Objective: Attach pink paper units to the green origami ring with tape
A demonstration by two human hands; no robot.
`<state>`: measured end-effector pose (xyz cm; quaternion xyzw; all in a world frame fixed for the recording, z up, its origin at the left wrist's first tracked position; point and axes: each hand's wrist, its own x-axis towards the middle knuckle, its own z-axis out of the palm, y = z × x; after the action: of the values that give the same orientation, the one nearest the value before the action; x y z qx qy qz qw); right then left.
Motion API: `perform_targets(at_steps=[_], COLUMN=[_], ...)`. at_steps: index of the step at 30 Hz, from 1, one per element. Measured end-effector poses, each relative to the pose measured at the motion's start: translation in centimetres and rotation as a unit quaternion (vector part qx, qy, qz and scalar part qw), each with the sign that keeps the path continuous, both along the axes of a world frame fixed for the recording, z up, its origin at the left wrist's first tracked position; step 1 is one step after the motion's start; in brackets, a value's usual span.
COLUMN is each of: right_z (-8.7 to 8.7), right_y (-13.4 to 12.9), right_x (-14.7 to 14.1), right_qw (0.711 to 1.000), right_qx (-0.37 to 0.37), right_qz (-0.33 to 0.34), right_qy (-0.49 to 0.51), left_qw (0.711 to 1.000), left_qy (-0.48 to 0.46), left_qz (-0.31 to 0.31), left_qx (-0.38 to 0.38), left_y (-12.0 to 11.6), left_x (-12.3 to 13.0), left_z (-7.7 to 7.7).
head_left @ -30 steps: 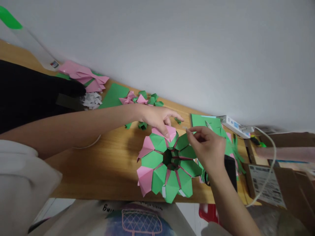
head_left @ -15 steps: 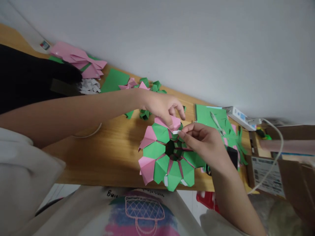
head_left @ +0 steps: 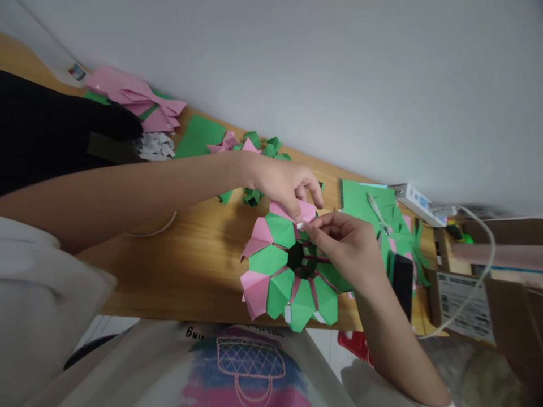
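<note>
A ring of folded green and pink paper pieces stands near the table's front edge, its dark hollow centre facing up. My left hand grips a pink folded piece at the ring's far side, thumb on top and fingers behind. Between the fingertips of my right hand is a small white paper strip, pressed against the edge of that pink piece beside my left thumb. White bits also show on the ring's near green pieces. My right hand covers part of its right side.
Loose green and pink folded pieces lie behind my left forearm. At the left are white paper scraps and pink sheets. To the right are green sheets, a pen-like tool, a black phone, a power strip and a cardboard box.
My right hand has moved slightly left, bringing the white strip in against the pink piece, so less of the strip shows. My left hand keeps its hold.
</note>
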<state>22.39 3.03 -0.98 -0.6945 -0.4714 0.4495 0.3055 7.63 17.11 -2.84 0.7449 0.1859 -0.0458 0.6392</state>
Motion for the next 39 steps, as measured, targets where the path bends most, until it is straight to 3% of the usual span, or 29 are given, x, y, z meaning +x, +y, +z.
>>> perform_targets(at_steps=[12, 18, 28, 35, 39], right_z=[0.0, -0.5, -0.4, -0.6, -0.2], right_y=[0.0, -0.2, 0.2, 0.2, 0.2], right_x=[-0.8, -0.3, -0.4, 0.0, 0.0], right_qw=[0.999, 0.996, 0.997, 0.994, 0.990], right_qx=[-0.008, -0.003, -0.030, -0.034, -0.068], right_qz=[-0.040, -0.030, 0.024, 0.047, 0.085], right_qy=[-0.010, -0.082, 0.071, 0.092, 0.092], left_qw=[0.999, 1.000, 0.998, 0.988, 0.988], left_qy=[-0.004, -0.015, 0.013, 0.050, 0.065], left_qz=[0.024, -0.001, -0.021, -0.052, -0.046], left_qx=[-0.021, -0.008, 0.056, 0.134, 0.130], left_y=[-0.3, 0.0, -0.1, -0.6, -0.9], left_x=[0.0, -0.4, -0.6, -0.2, 0.1], left_z=[0.3, 0.0, 0.8, 1.7, 1.9])
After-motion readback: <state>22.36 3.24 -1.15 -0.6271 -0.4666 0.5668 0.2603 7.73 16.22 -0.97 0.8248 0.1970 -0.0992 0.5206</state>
